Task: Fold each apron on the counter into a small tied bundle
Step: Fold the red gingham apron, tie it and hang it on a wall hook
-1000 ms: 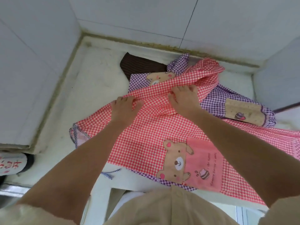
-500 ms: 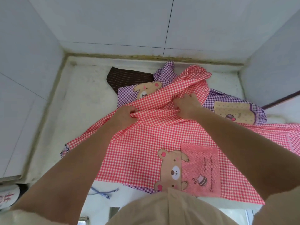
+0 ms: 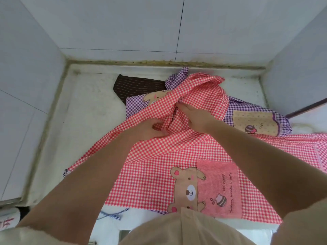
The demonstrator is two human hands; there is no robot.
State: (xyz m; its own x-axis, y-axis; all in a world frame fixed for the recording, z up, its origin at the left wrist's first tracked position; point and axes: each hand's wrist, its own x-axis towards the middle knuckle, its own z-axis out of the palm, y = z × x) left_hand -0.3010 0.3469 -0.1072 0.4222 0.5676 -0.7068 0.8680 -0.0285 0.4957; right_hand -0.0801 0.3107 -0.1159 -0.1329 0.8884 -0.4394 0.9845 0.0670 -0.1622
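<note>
A red checked apron (image 3: pixel 159 174) with a bear picture and a pink pocket lies spread over the white counter (image 3: pixel 85 110), its lower edge hanging over the front. Its upper part is bunched up and lifted toward the back. My left hand (image 3: pixel 150 129) pinches a fold of the red cloth near the middle. My right hand (image 3: pixel 192 115) grips the gathered red cloth just behind it, fingertips tucked into the folds. Beneath it lies a purple checked apron (image 3: pixel 247 110) with a bear patch and a beige pocket, and under that a dark brown striped apron (image 3: pixel 136 85).
Tiled walls close in the counter at the back, left and right. A blue striped tie (image 3: pixel 113 214) hangs at the front edge. A white container with red characters (image 3: pixel 8 220) stands low at the left. My beige shirt (image 3: pixel 177 227) fills the bottom.
Both hands have gathered the red apron's top edge and pulled it into a raised bunch. The left side of the apron has drawn inward, and the view tilted up toward the back wall.
</note>
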